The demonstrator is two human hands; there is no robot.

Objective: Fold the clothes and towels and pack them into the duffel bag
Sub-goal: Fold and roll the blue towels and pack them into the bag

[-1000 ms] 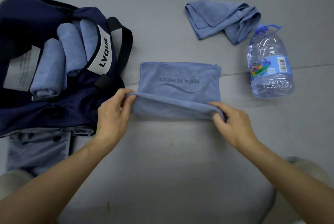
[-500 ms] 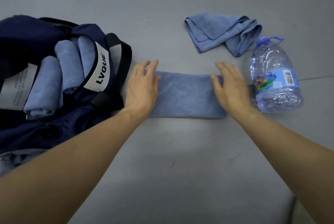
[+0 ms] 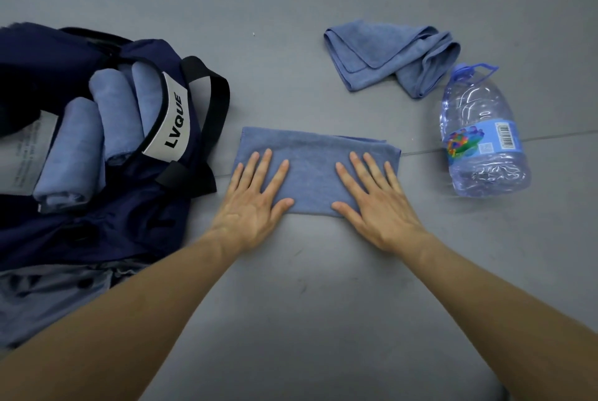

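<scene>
Folded towel (image 3: 312, 167) flat under left hand (image 3: 255, 203) and right hand (image 3: 378, 206).

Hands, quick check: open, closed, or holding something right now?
Left hand: open, flat, pressing on the folded towel, gripping nothing.
Right hand: open, flat on the same towel, gripping nothing.

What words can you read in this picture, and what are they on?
"LVQUE": white patch on the duffel bag.
White tag inside the bag: small print, too blurred to read.
Bottle label: a barcode and colourful picture, with no readable words or numbers.
Towel under the hands: no text showing.
</scene>
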